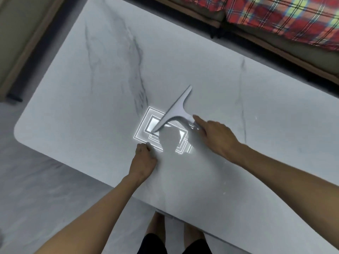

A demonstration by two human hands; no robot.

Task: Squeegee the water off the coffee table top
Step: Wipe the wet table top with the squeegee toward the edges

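Just above the black shorts [152,243], the left hand [145,156] rests curled and empty on the marble tabletop [91,88], probably bracing, while the right hand [214,133] grips the squeegee [177,109] mid-tabletop, forefinger along its handle to press the blade.

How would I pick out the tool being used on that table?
Find the white marble coffee table beside the red plaid cloth. Near its middle, over a bright square light reflection, is the squeegee: grey, T-shaped, its handle in the right hand, the only tool there.
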